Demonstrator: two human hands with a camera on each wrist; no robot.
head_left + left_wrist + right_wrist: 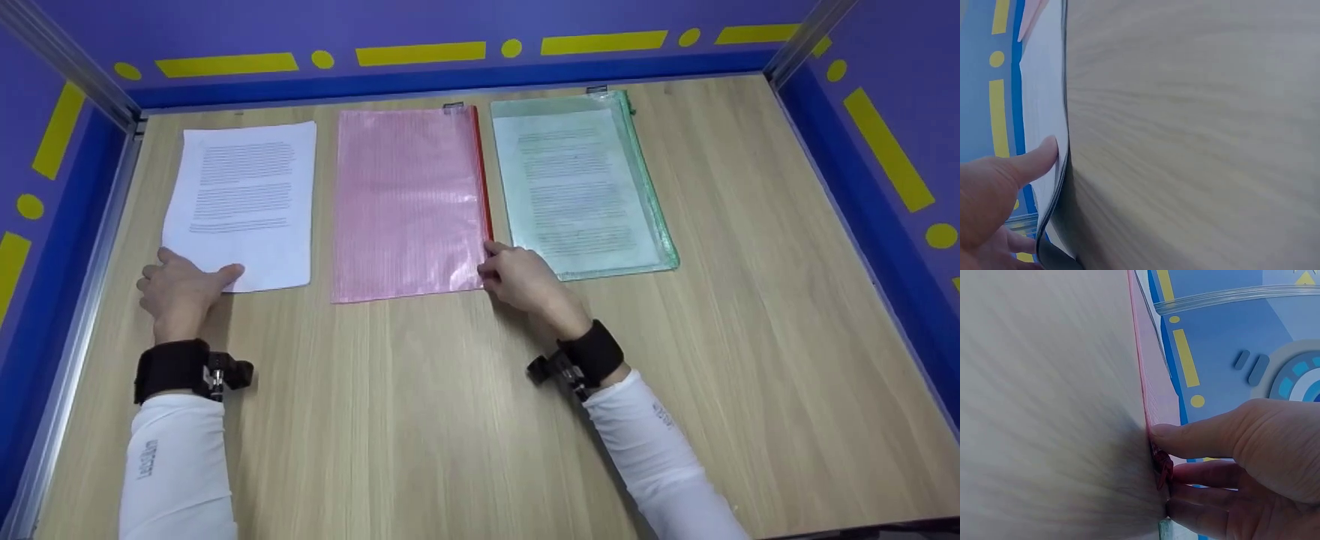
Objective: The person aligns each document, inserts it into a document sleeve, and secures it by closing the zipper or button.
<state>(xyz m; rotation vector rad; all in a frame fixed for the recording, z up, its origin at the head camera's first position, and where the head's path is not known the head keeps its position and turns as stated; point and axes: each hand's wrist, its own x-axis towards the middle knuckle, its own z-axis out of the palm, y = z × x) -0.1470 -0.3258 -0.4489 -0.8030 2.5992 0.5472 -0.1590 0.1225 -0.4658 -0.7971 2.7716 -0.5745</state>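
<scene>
Along the left side of the desk, near its far left corner, a stack of printed paper lies with lines of dark text facing up. The left hand is at the stack's near left corner, clamped on it: the thumb presses the top sheet close to the near edge, and the fingers reach round the left side, where the left wrist view shows the sheets bending up off the desk. A black strap with a small camera circles that wrist, above a white sleeve that crosses the desk's near edge.

Just right of the paper, apart from it, a pink folder lies flat toward the desk's far edge, a red strip running down its right side. The right hand grips the near right corner, thumb on the folder's edge and fingers curled against its side; in the right wrist view a dark red tab shows between thumb and fingers. This wrist too wears a black strap, over another white sleeve.

Farther right, a green folder with a printed sheet visible inside lies beside the pink one, near the middle of the desk's far edge, slightly tilted. Purple and blue walls with yellow marks stand along the desk's far, left and right edges.
</scene>
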